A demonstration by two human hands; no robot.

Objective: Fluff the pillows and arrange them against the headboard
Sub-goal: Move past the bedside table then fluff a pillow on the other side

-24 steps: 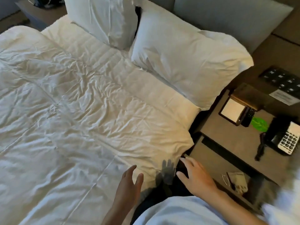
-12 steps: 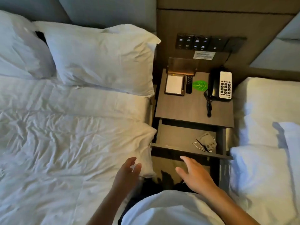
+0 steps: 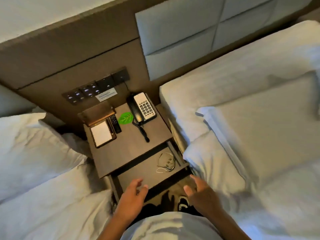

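Observation:
A white pillow (image 3: 259, 135) lies flat on the right bed, away from the padded grey headboard (image 3: 190, 40). Another white pillow (image 3: 31, 149) rests on the left bed near its head. My left hand (image 3: 133, 196) hovers open over the front of the nightstand's open drawer. My right hand (image 3: 202, 193) is open too, fingers spread, close to the near left corner of the right bed's pillow and not touching it. Both hands hold nothing.
A brown nightstand (image 3: 128, 149) stands between the two beds with a phone (image 3: 143, 106), notepad (image 3: 102, 134), remote (image 3: 115, 122) and green leaf card (image 3: 125, 117). Its open drawer (image 3: 147, 172) holds a face mask (image 3: 167, 161). A switch panel (image 3: 97, 87) is on the wall.
My view has swung right from the left bed to the nightstand and the right bed. Both hands stay open in front of me, the right one now near the right bed's pillow.

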